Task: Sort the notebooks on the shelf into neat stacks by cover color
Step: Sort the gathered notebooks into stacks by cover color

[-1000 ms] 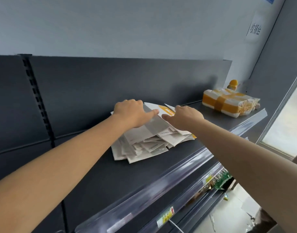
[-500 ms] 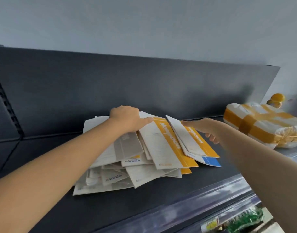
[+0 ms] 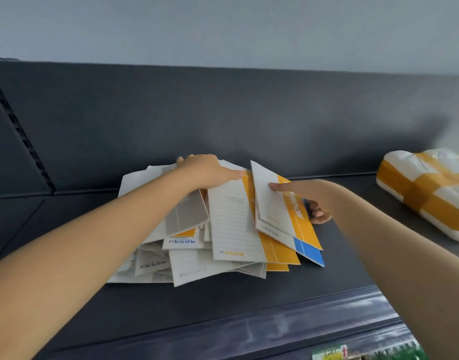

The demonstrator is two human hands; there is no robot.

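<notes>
Your left hand (image 3: 205,170) lies flat, pinning the notebook pile (image 3: 197,266) by the shelf's (image 3: 249,302) back edge, likely against sliding. Your right hand (image 3: 309,197) pinches the orange notebook (image 3: 283,214), ready to peel it off.

The pile (image 3: 197,266) lies on the shelf (image 3: 249,302). The left hand (image 3: 205,171) rests on its 12 o'clock edge. The right hand (image 3: 309,196) pinches the top notebook (image 3: 275,203) at 2 o'clock. A package (image 3: 426,193) lies at 3 o'clock, well apart. The back panel (image 3: 223,120) stands at 12 o'clock.
</notes>
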